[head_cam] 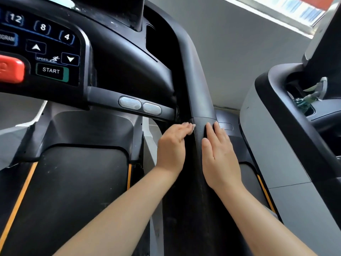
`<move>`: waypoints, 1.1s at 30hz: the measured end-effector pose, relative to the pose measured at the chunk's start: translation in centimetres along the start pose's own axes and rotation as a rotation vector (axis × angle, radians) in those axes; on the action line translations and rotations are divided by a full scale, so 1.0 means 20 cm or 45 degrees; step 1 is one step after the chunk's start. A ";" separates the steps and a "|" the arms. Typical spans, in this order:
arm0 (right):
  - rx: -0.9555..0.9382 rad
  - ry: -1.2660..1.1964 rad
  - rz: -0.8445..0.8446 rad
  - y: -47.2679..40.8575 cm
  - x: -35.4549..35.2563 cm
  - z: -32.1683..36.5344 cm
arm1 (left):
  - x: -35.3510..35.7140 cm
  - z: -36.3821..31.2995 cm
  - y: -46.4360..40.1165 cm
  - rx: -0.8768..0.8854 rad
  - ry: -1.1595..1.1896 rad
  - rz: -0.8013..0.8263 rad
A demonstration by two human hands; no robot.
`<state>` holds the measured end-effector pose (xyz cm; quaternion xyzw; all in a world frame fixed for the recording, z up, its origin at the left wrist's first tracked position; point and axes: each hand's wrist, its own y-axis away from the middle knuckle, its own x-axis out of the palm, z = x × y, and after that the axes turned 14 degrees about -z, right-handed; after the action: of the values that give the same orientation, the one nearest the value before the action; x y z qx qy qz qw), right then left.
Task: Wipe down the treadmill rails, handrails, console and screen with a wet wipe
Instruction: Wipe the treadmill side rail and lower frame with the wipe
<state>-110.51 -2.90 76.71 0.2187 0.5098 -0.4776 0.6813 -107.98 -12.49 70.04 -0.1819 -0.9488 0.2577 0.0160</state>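
Both hands sit on the right-side handrail (198, 111) of the treadmill, one on each flank of it. Left hand (172, 145): on the rail's inner side, fingers bent so the fingertips touch the rail; whether anything is held under them cannot be told. Right hand (219, 154): laid flat on the rail's outer side, fingers straight and together, pointing up the rail, holding nothing visible. No wipe can be made out in either hand.

Handrail: thick, black, matte, finely textured where the hands lie; smoother and slightly glossy above a thin seam just past the fingertips. It rises toward the console (114, 58), which is black with a dark keypad (46, 45) at upper left.

Counts on the keypad: three numbered keys (12, 8, 4), two arrow keys marked SPEED, one START key (51, 72) with a green edge, one partly cut-off key at far left. One red stop button (11, 70), partly out of frame.

Crossbar (129, 102) below the console: two oval metal sensor pads (140, 106), side by side.

Belt (73, 182): black, flanked by two orange stripes. A second treadmill (276, 126) stands to the right, grey and black, one orange stripe visible.
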 end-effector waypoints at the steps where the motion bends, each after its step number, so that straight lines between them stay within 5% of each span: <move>1: -0.006 0.006 -0.001 0.00 0.00 0.00 | 0.02 0.02 -0.03 0.020 -0.017 -0.003; 9: 0.009 -0.037 -0.001 0.00 -0.01 0.00 | 0.11 0.22 -0.25 0.345 -0.501 -0.079; 15: 0.015 -0.044 -0.001 0.00 -0.01 0.01 | 0.14 0.21 -0.39 0.152 -0.741 0.159; 24: 0.002 0.002 0.008 0.00 -0.01 0.01 | 0.05 0.20 -0.11 0.257 -0.485 -0.059; 33: 0.017 -0.004 0.005 0.00 -0.01 0.02 | 0.15 0.21 -0.36 0.247 -0.694 0.026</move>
<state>-110.37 -3.07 77.01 0.2237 0.5050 -0.4801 0.6816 -113.64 -19.21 69.75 -0.1131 -0.8872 0.3867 -0.2249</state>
